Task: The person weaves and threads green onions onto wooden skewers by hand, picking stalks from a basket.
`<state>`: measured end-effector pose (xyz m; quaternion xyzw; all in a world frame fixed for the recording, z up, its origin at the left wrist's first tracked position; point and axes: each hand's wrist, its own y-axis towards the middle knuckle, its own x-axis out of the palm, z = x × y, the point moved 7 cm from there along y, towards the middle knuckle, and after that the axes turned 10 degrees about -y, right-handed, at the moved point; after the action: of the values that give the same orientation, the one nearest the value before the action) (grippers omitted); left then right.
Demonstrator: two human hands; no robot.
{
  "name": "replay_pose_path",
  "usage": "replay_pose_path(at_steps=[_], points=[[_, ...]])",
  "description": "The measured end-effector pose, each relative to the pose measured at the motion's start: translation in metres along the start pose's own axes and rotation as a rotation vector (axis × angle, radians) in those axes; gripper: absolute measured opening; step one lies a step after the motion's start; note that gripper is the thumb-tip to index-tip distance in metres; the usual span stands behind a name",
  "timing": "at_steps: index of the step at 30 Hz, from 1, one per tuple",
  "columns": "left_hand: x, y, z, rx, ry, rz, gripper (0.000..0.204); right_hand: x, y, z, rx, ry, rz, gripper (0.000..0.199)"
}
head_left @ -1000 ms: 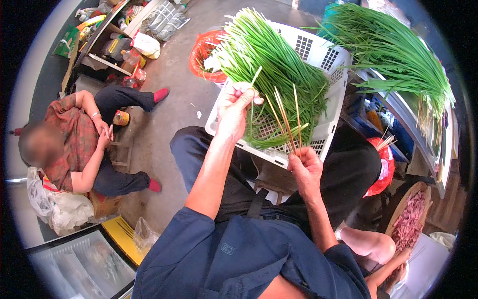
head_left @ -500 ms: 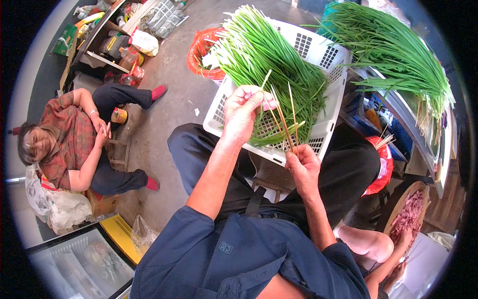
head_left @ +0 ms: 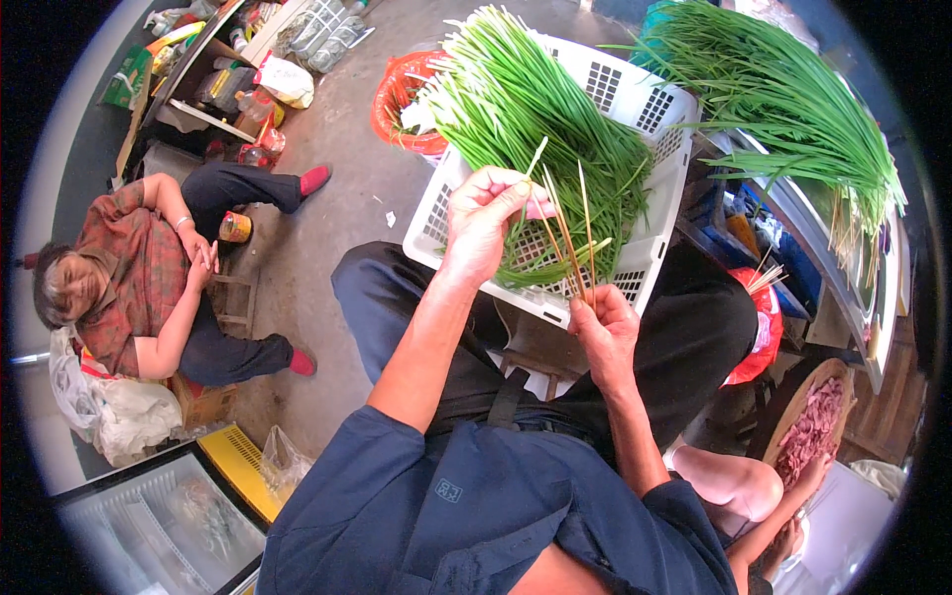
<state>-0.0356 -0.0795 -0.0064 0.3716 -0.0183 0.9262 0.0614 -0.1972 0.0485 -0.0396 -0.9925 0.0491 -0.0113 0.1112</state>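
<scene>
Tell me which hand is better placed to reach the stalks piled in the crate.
Probably the left hand: it is over the white crate, nearer the green stalks, pinching one stalk. The right hand, at the crate's near edge, holds several thin sticks.

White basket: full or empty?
Partly full: a thick bundle of green stalks lies in the white basket, but bare mesh shows at its left and near sides.

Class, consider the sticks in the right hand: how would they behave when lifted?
The sticks are probably stiff: gripped near one end by the right hand, they stand out straight without visible sagging. Being so slender, they are likely light and might snap if bent sharply.
</scene>
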Motion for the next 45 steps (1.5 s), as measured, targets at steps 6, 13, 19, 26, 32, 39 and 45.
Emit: replay_pose_path(at_steps=[6,13,19,26,32,39,45], points=[[-0.003,0.002,0.003,-0.015,-0.033,-0.102,0.012,0.0,0.0,0.001,-0.01,-0.042,-0.002,0.009],[0.003,-0.01,-0.025,-0.215,0.202,-0.144,0.003,-0.002,0.003,0.004,0.0,-0.021,0.042,0.01],[0.007,-0.027,-0.046,-0.364,0.233,-0.163,0.004,-0.004,0.006,0.004,0.039,0.002,0.062,0.011],[-0.043,0.025,0.016,0.077,0.666,0.13,0.013,-0.011,0.003,0.008,0.08,-0.07,0.047,0.009],[-0.09,0.056,0.074,0.608,1.272,0.382,0.019,-0.01,0.003,0.005,0.064,0.004,0.034,0.009],[-0.128,0.07,0.048,0.305,0.726,0.437,0.009,-0.009,0.004,0.005,0.009,0.013,0.058,0.008],[-0.114,0.043,0.051,0.377,0.425,0.407,0.006,-0.008,0.005,0.006,-0.015,0.007,0.068,0.008]])
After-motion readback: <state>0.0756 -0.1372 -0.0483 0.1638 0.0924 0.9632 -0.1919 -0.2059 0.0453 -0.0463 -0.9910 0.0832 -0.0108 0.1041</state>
